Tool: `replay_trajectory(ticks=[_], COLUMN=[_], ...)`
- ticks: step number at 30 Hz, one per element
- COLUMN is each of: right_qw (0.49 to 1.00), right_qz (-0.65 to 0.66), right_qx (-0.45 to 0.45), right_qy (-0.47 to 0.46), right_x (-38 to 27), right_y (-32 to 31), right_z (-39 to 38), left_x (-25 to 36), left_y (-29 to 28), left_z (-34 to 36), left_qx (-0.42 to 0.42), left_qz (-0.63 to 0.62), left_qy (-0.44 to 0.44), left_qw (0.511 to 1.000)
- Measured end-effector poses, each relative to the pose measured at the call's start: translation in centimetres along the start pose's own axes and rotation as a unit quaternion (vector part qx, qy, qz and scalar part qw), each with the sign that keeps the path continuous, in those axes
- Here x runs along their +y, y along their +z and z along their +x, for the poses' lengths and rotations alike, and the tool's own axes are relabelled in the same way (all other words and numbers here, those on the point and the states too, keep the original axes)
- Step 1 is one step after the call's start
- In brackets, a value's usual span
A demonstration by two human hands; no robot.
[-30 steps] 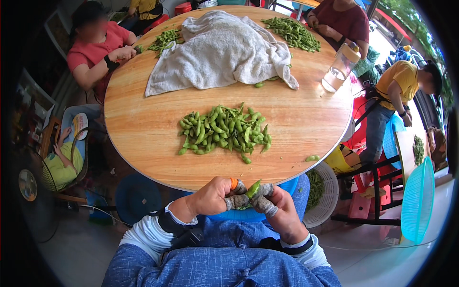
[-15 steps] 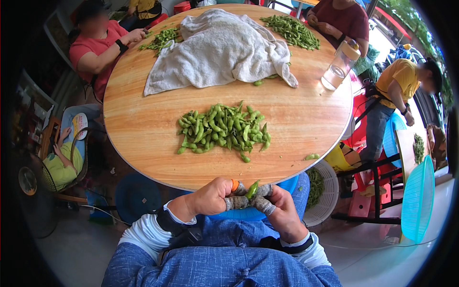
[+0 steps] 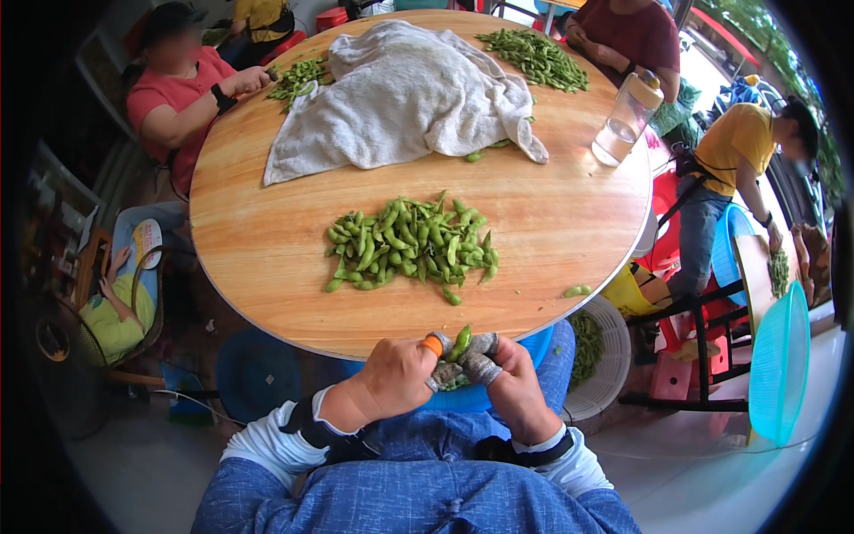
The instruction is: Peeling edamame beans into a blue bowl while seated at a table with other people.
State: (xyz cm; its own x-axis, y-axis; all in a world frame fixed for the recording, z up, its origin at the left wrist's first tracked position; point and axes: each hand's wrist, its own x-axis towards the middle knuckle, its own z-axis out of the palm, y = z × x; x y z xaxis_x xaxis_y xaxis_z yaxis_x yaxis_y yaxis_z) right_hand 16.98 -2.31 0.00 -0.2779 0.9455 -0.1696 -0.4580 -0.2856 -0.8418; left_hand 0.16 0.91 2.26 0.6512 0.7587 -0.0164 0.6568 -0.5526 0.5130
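Above the blue basin (image 3: pixel 467 400), I remotely watch the left grip (image 3: pixel 393 377), curled further inward than moments ago, and right grip (image 3: pixel 522 389) together clamp one green pod (image 3: pixel 460 342), still unreleased.

A wood-topped table (image 3: pixel 267 231) stands on pale floor (image 3: pixel 676 485), daylight at right.

Between the grey-wrapped fingers (image 3: pixel 482 368), a bright green pod (image 3: pixel 461 341) is seen; one left finger (image 3: pixel 432 344) is banded orange. Below the fingers, blue clothing (image 3: pixel 418 494) is flecked with white; beyond them, the table (image 3: pixel 258 231) is grained in honey-brown, the towel (image 3: pixel 400 98) white.
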Motion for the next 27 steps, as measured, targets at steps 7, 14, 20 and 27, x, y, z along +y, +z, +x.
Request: replay_trajectory(ticks=[7,14,20,27], right_qw=[0.996,0.97,0.905,0.861], right_qz=[0.013,-0.166,-0.359,-0.421], right_qx=[-0.01,0.026,0.044,0.041], right_qy=[-0.085,-0.175,-0.224,-0.284], right_x=[0.4,0.4,-0.5,-0.6], right_y=[0.5,0.2,0.1,0.9], right_z=[-0.3,-0.2,-0.4,-0.1], left_x=[-0.9,-0.4,0.1,-0.6], left_y=[2.2,2.6,2.3,3.4], left_z=[0.0,-0.2,0.1,0.2], left_qx=[0.208,0.104,0.089,0.06], left_qz=[-0.061,-0.5,-0.475,-0.535], left_qy=[0.133,-0.058,-0.062,-0.094], left_qw=[0.967,0.858,0.873,0.837])
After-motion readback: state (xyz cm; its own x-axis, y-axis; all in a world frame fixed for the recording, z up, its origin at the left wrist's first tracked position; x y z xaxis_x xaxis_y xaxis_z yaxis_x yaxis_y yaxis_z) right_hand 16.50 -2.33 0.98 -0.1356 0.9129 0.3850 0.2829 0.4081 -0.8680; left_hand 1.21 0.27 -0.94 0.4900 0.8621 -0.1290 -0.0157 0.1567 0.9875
